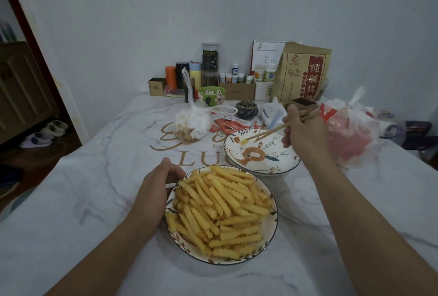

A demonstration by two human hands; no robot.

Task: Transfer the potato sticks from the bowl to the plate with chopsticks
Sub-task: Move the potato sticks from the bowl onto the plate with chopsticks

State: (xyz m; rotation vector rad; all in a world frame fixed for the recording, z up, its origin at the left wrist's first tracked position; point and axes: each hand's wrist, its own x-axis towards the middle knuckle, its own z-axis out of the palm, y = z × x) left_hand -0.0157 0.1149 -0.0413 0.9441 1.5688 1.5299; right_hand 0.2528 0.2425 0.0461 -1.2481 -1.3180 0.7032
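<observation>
A patterned bowl [272, 229] near the table's front holds a heap of crinkle-cut potato sticks [220, 210]. My left hand [156, 191] cups the bowl's left rim. Behind it to the right stands a white plate [279, 165] painted with an orange deer. My right hand [301, 127] grips a pair of wooden chopsticks [267, 133] over the plate. Their tips pinch a small yellow potato stick [244, 141] just above the plate's far left side. Apart from that piece I see no potato sticks on the plate.
A tied clear bag of snacks [192, 122] lies left of the plate, red sachets [230, 124] behind it. A red-and-white plastic bag [350, 134] sits at the right. Jars, bottles, boxes, a green bowl [212, 95] and a brown paper pack [303, 73] line the wall.
</observation>
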